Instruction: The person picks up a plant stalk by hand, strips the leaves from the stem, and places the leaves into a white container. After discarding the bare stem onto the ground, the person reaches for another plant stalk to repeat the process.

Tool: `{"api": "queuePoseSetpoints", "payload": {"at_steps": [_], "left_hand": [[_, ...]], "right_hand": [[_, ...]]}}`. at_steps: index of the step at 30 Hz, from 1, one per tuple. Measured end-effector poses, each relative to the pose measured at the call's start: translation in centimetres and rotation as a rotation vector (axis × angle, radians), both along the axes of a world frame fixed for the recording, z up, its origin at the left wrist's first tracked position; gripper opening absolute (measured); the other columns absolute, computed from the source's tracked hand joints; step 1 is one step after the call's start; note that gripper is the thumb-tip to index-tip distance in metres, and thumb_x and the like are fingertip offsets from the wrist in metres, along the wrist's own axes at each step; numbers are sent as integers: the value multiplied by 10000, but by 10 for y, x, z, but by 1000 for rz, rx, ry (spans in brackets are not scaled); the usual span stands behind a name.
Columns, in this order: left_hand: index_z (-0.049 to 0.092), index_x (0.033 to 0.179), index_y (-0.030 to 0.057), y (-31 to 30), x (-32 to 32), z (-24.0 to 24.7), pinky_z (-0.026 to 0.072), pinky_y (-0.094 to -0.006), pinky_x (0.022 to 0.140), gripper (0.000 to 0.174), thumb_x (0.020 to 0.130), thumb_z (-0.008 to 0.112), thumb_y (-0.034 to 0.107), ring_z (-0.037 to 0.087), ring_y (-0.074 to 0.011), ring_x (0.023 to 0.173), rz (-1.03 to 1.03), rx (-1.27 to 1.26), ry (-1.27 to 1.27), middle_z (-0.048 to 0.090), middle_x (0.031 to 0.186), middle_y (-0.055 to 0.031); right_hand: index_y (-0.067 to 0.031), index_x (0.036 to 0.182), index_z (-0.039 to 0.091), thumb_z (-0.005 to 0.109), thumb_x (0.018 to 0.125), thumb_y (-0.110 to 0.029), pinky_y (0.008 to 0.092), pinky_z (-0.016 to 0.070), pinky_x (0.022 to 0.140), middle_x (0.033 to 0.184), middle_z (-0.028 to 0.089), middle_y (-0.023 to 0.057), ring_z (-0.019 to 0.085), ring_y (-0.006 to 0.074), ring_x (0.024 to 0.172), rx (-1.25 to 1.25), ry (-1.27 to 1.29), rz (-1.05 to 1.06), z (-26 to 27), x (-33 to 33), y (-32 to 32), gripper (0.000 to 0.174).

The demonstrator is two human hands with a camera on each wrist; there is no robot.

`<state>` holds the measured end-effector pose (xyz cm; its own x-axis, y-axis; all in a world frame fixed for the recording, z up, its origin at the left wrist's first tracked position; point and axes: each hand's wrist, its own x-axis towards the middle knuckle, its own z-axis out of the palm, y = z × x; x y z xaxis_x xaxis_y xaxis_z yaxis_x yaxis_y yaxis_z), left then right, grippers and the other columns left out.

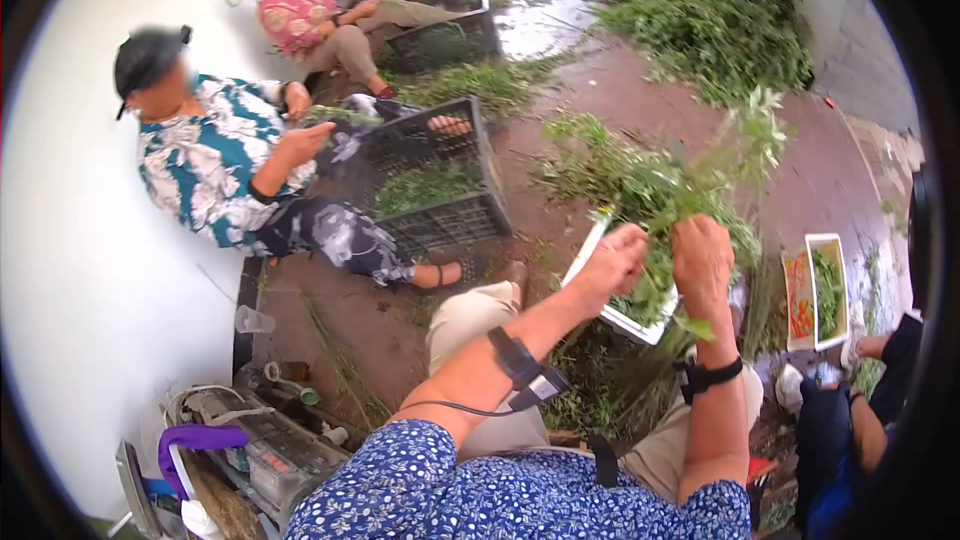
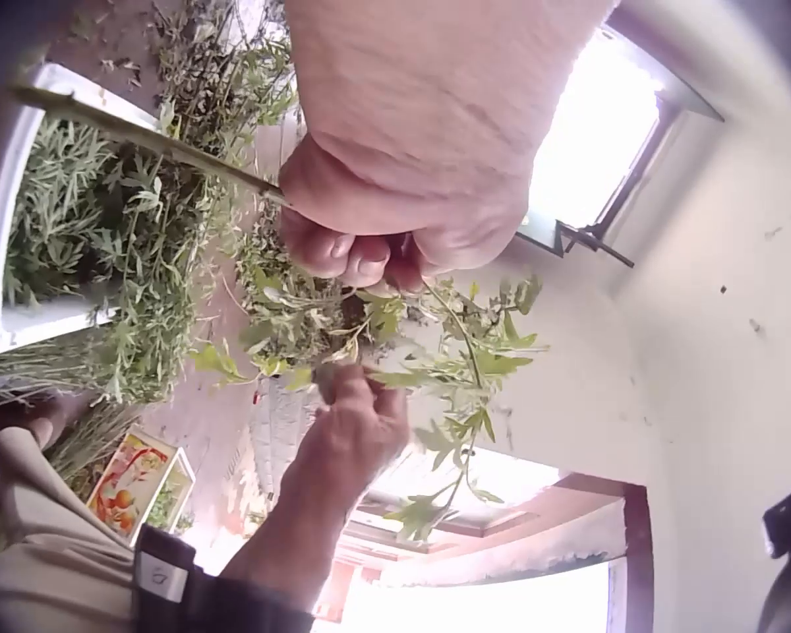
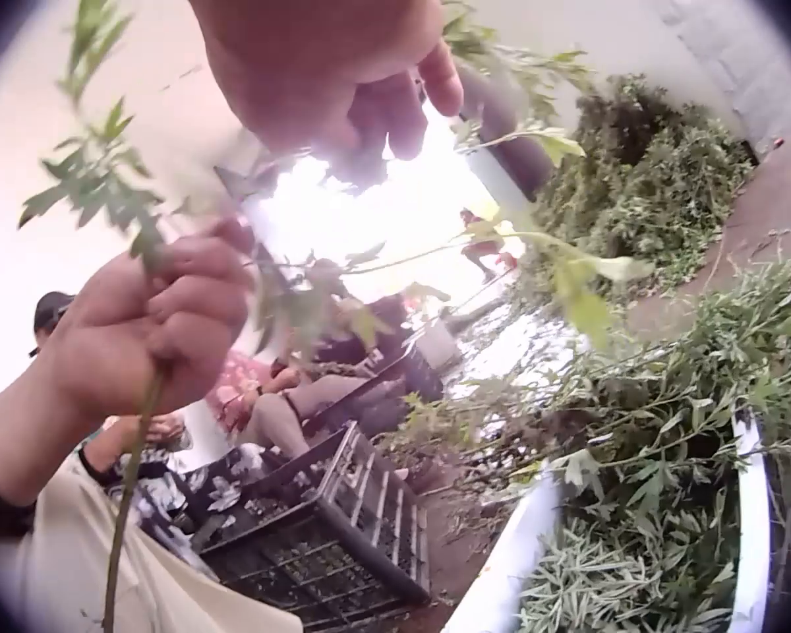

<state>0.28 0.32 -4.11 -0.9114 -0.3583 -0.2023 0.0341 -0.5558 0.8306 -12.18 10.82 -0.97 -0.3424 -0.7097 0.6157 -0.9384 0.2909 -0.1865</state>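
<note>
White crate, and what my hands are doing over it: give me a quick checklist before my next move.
1. Left hand gripping the stem: ok, fingers curled round it.
2. Stem bare below that grip: ok, no leaves on the visible length.
3. Right hand at the leaves: ok, fingers curled there.
4. White crate rim free of overhanging greens: not ok, sprigs cross it.
5. Crate floor sound: cannot tell, greens hide it.
</note>
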Motion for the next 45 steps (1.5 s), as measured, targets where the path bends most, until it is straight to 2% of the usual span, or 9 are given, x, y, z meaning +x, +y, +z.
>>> {"api": "queuePoseSetpoints", "payload": {"at_steps": [4,6,10,14,17,25,29,38,45], "left_hand": [[512,945,87,-19,16,10,340,-177,438,81,922,496,163,421,-46,516,97,57,172,491,685,17],[504,947,84,-26,15,7,347,-180,460,70,929,481,148,439,-60,561,161,137,251,475,675,22],[521,994,82,-35,20,8,373,-239,488,103,917,488,142,444,-115,597,154,333,300,454,683,-14],[539,1038,86,-36,17,3,369,-259,491,148,900,510,128,425,-126,584,54,303,368,455,687,-27],[540,1046,83,-30,14,6,358,-260,478,161,894,521,132,394,-122,549,77,313,390,454,691,-30],[526,1018,80,-16,10,4,367,-218,479,147,909,524,178,420,-99,586,-48,198,310,466,702,-12],[514,1007,83,-6,11,7,379,-223,584,185,874,581,193,448,-95,686,-108,285,333,476,807,12],[512,1030,73,-15,15,-2,394,-233,593,233,858,606,199,448,-100,688,-273,366,347,482,819,8],[506,1029,53,-10,16,10,384,-213,604,228,879,578,210,442,-94,682,-94,311,294,466,806,0]], "right_hand": [[-52,770,556,549,813,-110,384,430,661,753,563,108,557,280,731,-36,-151,-285,14,-37,27,73],[-43,845,588,555,847,-143,334,451,646,758,606,74,574,184,714,-225,-634,-63,21,-31,31,106],[-11,775,563,555,824,-80,287,445,599,695,592,42,546,130,638,336,-1046,432,12,-2,38,85],[-33,829,624,574,777,-99,312,446,607,738,595,110,571,204,660,533,-666,419,0,1,35,98],[3,860,601,569,782,-12,254,456,645,742,592,31,542,98,691,16,-850,400,2,2,30,86],[-7,947,613,596,822,-110,251,449,638,830,617,36,541,103,689,-313,-979,127,13,-6,23,162],[-5,1255,460,641,811,-287,206,425,549,977,605,99,530,68,670,-228,-1492,254,16,-13,18,556],[-46,1179,514,509,912,-247,201,414,535,699,574,8,517,61,598,-221,-1555,424,19,-6,13,335],[-37,1045,585,508,909,-186,199,422,544,710,569,-9,521,55,610,-223,-1452,423,11,-8,9,216]]}}
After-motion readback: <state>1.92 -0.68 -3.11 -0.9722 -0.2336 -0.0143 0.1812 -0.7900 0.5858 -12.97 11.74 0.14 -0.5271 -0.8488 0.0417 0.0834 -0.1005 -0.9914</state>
